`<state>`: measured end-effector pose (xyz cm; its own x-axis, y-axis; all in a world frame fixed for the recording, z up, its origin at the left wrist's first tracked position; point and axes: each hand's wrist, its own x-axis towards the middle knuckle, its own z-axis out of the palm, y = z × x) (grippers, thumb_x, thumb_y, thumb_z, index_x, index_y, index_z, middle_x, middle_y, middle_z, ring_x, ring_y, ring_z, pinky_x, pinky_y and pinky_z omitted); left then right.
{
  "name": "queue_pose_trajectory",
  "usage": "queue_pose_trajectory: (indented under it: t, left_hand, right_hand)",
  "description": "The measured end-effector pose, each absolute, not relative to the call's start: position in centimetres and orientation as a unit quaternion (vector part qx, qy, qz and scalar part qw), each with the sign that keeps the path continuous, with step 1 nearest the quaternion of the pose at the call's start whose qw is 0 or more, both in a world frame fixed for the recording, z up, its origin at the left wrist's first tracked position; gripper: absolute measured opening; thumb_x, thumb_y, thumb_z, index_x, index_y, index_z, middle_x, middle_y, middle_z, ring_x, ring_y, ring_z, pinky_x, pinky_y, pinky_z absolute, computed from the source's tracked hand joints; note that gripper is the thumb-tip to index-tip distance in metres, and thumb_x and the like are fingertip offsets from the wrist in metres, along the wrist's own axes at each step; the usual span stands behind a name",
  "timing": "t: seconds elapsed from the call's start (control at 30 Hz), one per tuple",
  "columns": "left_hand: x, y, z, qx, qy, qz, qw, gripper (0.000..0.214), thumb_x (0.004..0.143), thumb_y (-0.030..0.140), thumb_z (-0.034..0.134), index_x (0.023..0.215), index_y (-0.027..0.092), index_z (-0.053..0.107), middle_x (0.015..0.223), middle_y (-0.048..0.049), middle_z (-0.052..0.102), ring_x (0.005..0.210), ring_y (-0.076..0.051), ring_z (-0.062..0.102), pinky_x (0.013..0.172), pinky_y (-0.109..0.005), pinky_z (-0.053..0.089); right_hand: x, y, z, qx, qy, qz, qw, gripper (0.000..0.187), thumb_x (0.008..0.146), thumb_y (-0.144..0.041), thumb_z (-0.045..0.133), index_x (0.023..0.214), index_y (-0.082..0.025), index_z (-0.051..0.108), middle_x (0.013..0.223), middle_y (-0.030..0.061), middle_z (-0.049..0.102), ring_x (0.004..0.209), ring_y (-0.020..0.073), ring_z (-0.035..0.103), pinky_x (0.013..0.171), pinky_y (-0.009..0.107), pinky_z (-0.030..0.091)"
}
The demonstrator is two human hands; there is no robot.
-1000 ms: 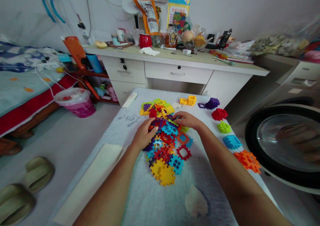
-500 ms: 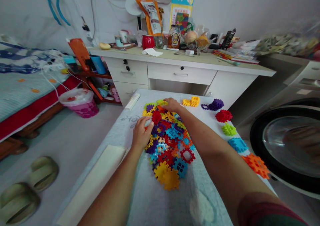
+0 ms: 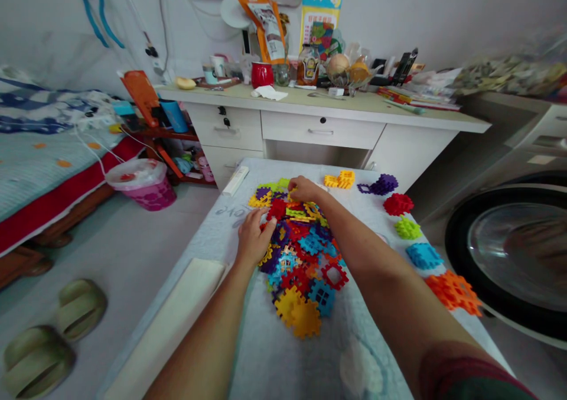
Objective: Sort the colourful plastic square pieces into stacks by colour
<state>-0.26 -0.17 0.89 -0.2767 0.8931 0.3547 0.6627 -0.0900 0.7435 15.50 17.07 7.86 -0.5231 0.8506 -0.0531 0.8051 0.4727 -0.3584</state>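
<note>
A heap of colourful plastic interlocking pieces point(image 3: 296, 252), mostly notched squares, covers the middle of the cloth-covered table point(image 3: 283, 364). At the heap's left edge is my left hand point(image 3: 254, 234), thumb and fingers apart, its fingertips beside a red piece point(image 3: 277, 209). My right hand point(image 3: 306, 189) is at the far end of the heap with its fingers curled down and together. What those fingers hold, if anything, is hidden. Just in front of them lie yellow and lime-green pieces point(image 3: 301, 214). More lime-green pieces point(image 3: 280, 185) are to the left of that hand.
Sorted stacks line the right side: yellow point(image 3: 345, 179), purple point(image 3: 384, 184), red point(image 3: 398, 204), lime green point(image 3: 408, 228), blue point(image 3: 424, 256) and orange point(image 3: 454, 292). A white block point(image 3: 236, 180) lies far left. Behind stands a cluttered desk point(image 3: 319, 106); a washing machine point(image 3: 514, 228) is right.
My right hand has shifted slightly and its fingers now point down more. Yellow and lime-green pieces now show in front of it. My left hand has moved very little.
</note>
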Motion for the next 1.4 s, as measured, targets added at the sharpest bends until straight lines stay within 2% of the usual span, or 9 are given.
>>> queue_pose_trajectory:
  t: [0.17, 0.47, 0.57, 0.67, 0.87, 1.0, 1.1, 1.2, 1.4]
  left_hand:
    - [-0.4, -0.1, 0.7, 0.599, 0.660, 0.434, 0.131, 0.042, 0.091, 0.047, 0.051, 0.123, 0.022, 0.063, 0.132, -0.0101, 0.063, 0.128, -0.027, 0.055, 0.114, -0.048, 0.039]
    - [-0.3, -0.1, 0.8, 0.603, 0.676, 0.397, 0.146, 0.040, 0.091, 0.047, 0.048, 0.118, 0.024, 0.066, 0.129, -0.0070, 0.067, 0.123, -0.025, 0.059, 0.111, -0.045, 0.041]
    - [-0.2, 0.0, 1.0, 0.600, 0.687, 0.379, 0.155, 0.038, 0.092, 0.047, 0.047, 0.116, 0.024, 0.067, 0.127, -0.0061, 0.068, 0.122, -0.025, 0.060, 0.110, -0.044, 0.041]
    - [-0.1, 0.1, 1.2, 0.610, 0.700, 0.344, 0.144, 0.035, 0.093, 0.045, 0.046, 0.111, 0.025, 0.068, 0.125, -0.0050, 0.069, 0.122, -0.025, 0.059, 0.110, -0.044, 0.040]
    - [-0.1, 0.8, 1.9, 0.640, 0.708, 0.256, 0.155, 0.034, 0.093, 0.041, 0.045, 0.112, 0.024, 0.067, 0.130, -0.0085, 0.066, 0.126, -0.025, 0.057, 0.110, -0.041, 0.040]
    - [-0.3, 1.9, 2.5, 0.639, 0.721, 0.204, 0.174, 0.033, 0.090, 0.043, 0.049, 0.108, 0.023, 0.068, 0.123, -0.0096, 0.070, 0.120, -0.025, 0.061, 0.102, -0.038, 0.045]
    - [-0.6, 2.9, 3.4, 0.612, 0.749, 0.189, 0.170, 0.036, 0.088, 0.045, 0.050, 0.110, 0.023, 0.069, 0.120, -0.0108, 0.070, 0.118, -0.028, 0.061, 0.099, -0.040, 0.047]
    - [-1.0, 4.4, 4.5, 0.583, 0.777, 0.196, 0.131, 0.044, 0.088, 0.046, 0.048, 0.122, 0.023, 0.065, 0.133, -0.0148, 0.062, 0.124, -0.033, 0.058, 0.102, -0.046, 0.045]
    - [-2.1, 8.1, 4.8, 0.577, 0.789, 0.174, 0.117, 0.059, 0.087, 0.049, 0.049, 0.142, 0.028, 0.052, 0.147, -0.0162, 0.048, 0.138, -0.036, 0.045, 0.111, -0.050, 0.040]
  right_hand:
    - [18.5, 13.4, 8.5, -0.398, -0.867, 0.223, 0.200, 0.024, 0.075, -0.008, 0.056, 0.093, -0.017, 0.070, 0.100, 0.0042, 0.067, 0.090, 0.0161, 0.059, 0.085, 0.028, 0.046]
    - [24.2, 5.2, 9.7, -0.299, -0.864, 0.299, 0.272, 0.017, 0.076, -0.016, 0.062, 0.093, -0.018, 0.066, 0.095, 0.0033, 0.066, 0.090, 0.0172, 0.060, 0.087, 0.032, 0.046]
    - [26.4, 4.3, 9.1, -0.339, -0.799, 0.359, 0.344, 0.016, 0.083, -0.028, 0.060, 0.096, -0.019, 0.064, 0.093, 0.0027, 0.067, 0.087, 0.0171, 0.062, 0.084, 0.032, 0.048]
    - [28.2, 4.8, 7.3, -0.444, -0.740, 0.313, 0.397, 0.019, 0.086, -0.034, 0.054, 0.093, -0.020, 0.064, 0.090, 0.0039, 0.067, 0.084, 0.0187, 0.063, 0.082, 0.034, 0.050]
    - [28.7, 5.4, 3.4, -0.552, -0.742, 0.190, 0.328, 0.040, 0.088, -0.036, 0.053, 0.121, -0.017, 0.064, 0.128, 0.0158, 0.065, 0.121, 0.0293, 0.057, 0.108, 0.047, 0.041]
    - [28.1, 5.0, 2.9, -0.488, -0.788, 0.236, 0.292, 0.037, 0.088, -0.039, 0.055, 0.117, -0.018, 0.067, 0.125, 0.0139, 0.067, 0.120, 0.0275, 0.059, 0.108, 0.045, 0.042]
    - [28.1, 4.5, 3.5, -0.418, -0.791, 0.304, 0.327, 0.031, 0.086, -0.042, 0.059, 0.105, -0.021, 0.070, 0.115, 0.0095, 0.070, 0.113, 0.0252, 0.063, 0.105, 0.043, 0.044]
    - [28.7, 4.3, 3.9, -0.399, -0.747, 0.360, 0.391, 0.028, 0.085, -0.044, 0.060, 0.100, -0.024, 0.071, 0.114, 0.0067, 0.070, 0.111, 0.0236, 0.063, 0.102, 0.041, 0.046]
    - [30.3, 5.3, 2.6, -0.463, -0.676, 0.322, 0.473, 0.034, 0.085, -0.050, 0.060, 0.103, -0.023, 0.070, 0.121, 0.0088, 0.066, 0.116, 0.0260, 0.060, 0.100, 0.043, 0.048]
